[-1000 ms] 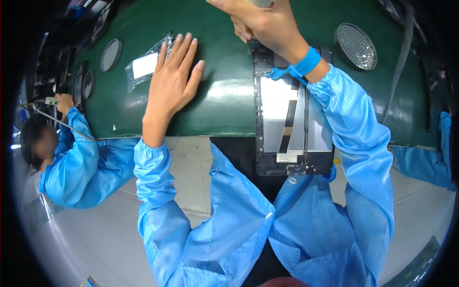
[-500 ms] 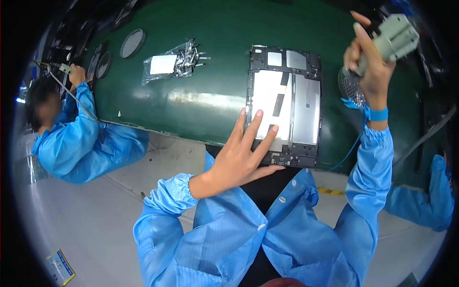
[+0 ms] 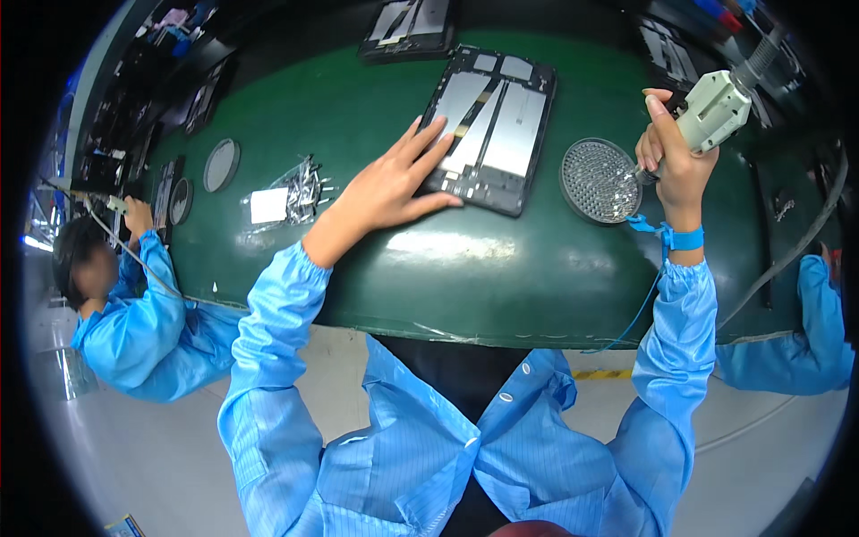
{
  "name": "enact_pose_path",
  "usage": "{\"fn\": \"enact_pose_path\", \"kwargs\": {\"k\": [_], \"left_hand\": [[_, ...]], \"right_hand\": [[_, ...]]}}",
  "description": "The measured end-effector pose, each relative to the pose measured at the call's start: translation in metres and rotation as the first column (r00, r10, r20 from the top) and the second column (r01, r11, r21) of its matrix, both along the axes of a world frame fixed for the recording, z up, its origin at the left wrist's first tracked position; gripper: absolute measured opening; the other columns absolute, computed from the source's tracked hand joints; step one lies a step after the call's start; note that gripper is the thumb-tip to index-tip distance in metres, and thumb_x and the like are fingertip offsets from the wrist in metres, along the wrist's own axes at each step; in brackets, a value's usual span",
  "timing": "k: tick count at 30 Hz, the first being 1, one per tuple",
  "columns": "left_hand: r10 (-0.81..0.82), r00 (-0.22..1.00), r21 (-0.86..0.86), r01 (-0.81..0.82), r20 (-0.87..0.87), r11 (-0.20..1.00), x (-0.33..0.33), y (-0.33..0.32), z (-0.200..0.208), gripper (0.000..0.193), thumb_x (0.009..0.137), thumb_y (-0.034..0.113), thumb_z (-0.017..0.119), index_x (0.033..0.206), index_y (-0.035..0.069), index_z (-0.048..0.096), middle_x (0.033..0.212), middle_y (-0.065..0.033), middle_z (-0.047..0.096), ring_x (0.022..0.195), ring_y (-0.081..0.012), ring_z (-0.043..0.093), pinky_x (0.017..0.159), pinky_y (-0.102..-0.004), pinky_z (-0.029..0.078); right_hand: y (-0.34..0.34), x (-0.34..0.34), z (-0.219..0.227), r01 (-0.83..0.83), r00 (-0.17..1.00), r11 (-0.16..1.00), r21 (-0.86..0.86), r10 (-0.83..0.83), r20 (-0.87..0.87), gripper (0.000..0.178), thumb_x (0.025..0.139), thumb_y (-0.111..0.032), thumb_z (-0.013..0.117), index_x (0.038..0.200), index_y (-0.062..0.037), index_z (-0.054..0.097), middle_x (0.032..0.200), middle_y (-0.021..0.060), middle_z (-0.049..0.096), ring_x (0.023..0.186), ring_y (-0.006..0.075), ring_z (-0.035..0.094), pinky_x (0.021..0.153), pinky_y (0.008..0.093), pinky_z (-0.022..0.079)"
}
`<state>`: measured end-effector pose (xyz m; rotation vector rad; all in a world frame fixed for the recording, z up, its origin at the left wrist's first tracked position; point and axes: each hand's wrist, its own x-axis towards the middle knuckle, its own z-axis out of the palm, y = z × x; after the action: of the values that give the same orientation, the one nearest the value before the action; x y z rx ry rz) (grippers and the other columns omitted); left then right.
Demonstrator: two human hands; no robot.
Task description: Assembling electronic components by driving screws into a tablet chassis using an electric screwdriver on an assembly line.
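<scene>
An opened tablet lies on the green bench, its inner silver plates and dark frame facing up. My left hand rests on its near left corner, fingers spread flat and holding nothing. To the right, my right hand is wrapped around a pale electric screwdriver. The screwdriver's tip end is at the right side of a round dish with a perforated, grid-like surface. Whether the tip touches the dish I cannot tell. A blue strap circles my right wrist.
A clear bag of small metal parts lies left of my left hand, with round dishes beyond it. Another opened tablet sits at the back. A cable curves at right. A co-worker sits at left.
The tablet has gone from the bench's near edge to farther in, tilted, with my left hand still on it. My right hand has brought the screwdriver to the round dish. The view has shifted too.
</scene>
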<state>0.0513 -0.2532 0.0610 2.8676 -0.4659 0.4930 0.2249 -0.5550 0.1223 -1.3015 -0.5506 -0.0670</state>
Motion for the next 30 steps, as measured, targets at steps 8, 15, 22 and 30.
{"fn": "enact_pose_path", "kwargs": {"k": [8, 15, 22, 30], "left_hand": [[0.042, 0.973, 0.246, -0.099, 0.225, 0.964, 0.163, 0.027, -0.014, 0.077, 0.093, 0.061, 0.050, 0.138, -0.001, 0.047, 0.142, -0.0259, 0.046, 0.126, -0.0489, 0.048, 0.107, -0.0482, 0.041], [0.324, 0.943, 0.234, -0.334, 0.082, 0.913, 0.244, 0.057, 0.001, 0.073, 0.094, 0.068, 0.040, 0.132, 0.009, 0.058, 0.144, -0.0141, 0.049, 0.140, -0.0302, 0.038, 0.116, -0.0471, 0.027], [0.941, 0.291, -0.032, -0.953, 0.174, 0.301, 0.219, 0.148, 0.034, 0.092, 0.075, 0.081, 0.057, 0.119, 0.000, 0.065, 0.119, -0.0290, 0.063, 0.109, -0.0413, 0.063, 0.096, -0.0457, 0.048], [0.510, 0.445, -0.252, -0.880, -0.737, 0.403, 0.193, 0.212, 0.026, 0.081, 0.066, 0.066, 0.081, 0.107, -0.003, 0.070, 0.106, -0.0167, 0.068, 0.102, -0.0300, 0.065, 0.089, -0.0429, 0.048]], "right_hand": [[-0.019, 0.010, -0.007, 0.047, 0.998, 0.995, 0.086, -0.043, -0.044, 0.019, 0.088, -0.002, 0.064, 0.105, 0.0085, 0.064, 0.051, -0.0001, 0.045, 0.039, 0.0081, 0.041, 0.040, 0.0262, 0.036], [-0.024, 0.014, -0.012, 0.076, 0.990, 0.987, 0.145, -0.056, -0.132, 0.020, 0.090, -0.002, 0.060, 0.106, 0.0088, 0.062, 0.053, 0.0000, 0.042, 0.039, 0.0093, 0.040, 0.040, 0.0273, 0.035], [-0.010, -0.004, -0.020, -0.092, 0.993, 0.995, 0.045, 0.095, -0.068, 0.032, 0.088, -0.007, 0.067, 0.114, 0.0098, 0.060, 0.058, 0.0006, 0.051, 0.044, 0.0072, 0.044, 0.043, 0.0242, 0.038], [0.004, -0.011, -0.010, -0.210, 0.978, 0.971, -0.119, 0.209, -0.016, 0.046, 0.094, -0.019, 0.057, 0.125, 0.0151, 0.048, 0.062, 0.0064, 0.054, 0.057, 0.0158, 0.057, 0.060, 0.0318, 0.050]]}}
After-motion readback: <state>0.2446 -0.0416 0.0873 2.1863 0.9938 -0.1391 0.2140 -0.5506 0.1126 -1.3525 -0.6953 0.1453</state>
